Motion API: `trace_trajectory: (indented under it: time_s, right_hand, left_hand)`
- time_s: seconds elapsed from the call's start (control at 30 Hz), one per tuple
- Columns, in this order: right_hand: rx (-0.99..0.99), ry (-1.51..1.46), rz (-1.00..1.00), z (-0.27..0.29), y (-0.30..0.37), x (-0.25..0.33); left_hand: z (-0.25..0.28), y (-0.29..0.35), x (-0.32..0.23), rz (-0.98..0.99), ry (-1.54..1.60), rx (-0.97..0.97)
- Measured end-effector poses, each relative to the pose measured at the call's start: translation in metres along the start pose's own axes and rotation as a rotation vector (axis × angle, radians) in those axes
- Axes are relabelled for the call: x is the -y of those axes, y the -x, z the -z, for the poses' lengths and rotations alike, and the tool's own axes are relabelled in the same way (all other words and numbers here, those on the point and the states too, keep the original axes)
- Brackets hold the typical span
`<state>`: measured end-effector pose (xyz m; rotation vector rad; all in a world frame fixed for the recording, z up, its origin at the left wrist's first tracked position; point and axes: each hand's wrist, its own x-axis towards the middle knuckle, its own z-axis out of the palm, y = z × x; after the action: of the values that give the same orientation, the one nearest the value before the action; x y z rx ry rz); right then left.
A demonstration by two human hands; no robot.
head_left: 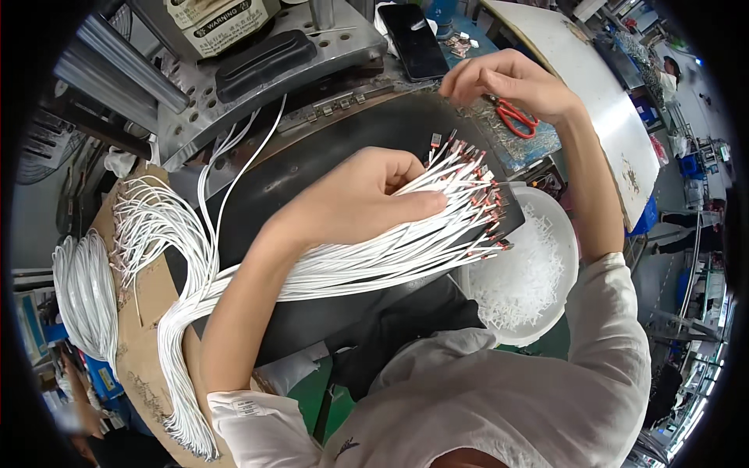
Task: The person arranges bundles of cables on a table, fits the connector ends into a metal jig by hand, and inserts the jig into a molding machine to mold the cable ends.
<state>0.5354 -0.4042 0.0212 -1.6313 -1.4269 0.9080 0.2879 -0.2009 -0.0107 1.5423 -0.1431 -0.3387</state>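
Note:
My left hand [355,195] is closed around a thick bundle of white cables [367,257], thumb on top. The cables' right ends carry small red-and-metal connector tips [488,199], fanned out just beyond my fingers. My right hand [511,82] is raised at the upper right, apart from the bundle. Its fingers are loosely bent and spread from the thumb, with nothing visible between them. Just below it, red-handled pliers [515,118] lie on a worn blue surface [507,148]. The bundle runs left across a black work surface [289,168] and hangs down over a brown board.
A metal press [265,78] with thick columns stands at the upper left. Beside it lies a black phone [413,43]. A white bowl [573,257] of short white tube pieces sits at right. More coiled white cables [82,300] lie at far left. A pale tabletop [601,101] extends to the right.

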Motion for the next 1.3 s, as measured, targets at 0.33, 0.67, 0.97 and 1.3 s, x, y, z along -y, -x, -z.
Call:
trace_trajectory:
  time_s: [0.33,0.67,0.97,1.3]
  right_hand:
    - [0.515,0.548,-0.405,-0.060,-0.025,0.048]
    - [0.047,0.251,0.042,-0.085,-0.017,0.049]
    - [-0.039,-0.240,0.276,-0.004,-0.003,0.037]
    - [-0.214,0.756,-0.062,-0.082,-0.092,-0.024]
  left_hand:
    - [-0.003,0.026,-0.006,-0.188,-1.110,-0.531]
    - [0.006,0.055,-0.005,-0.240,-0.038,-0.838]
    - [-0.042,-0.009,-0.020,-0.015,0.311,-0.034]
    - [-0.004,0.018,0.029,0.069,0.268,-0.439]
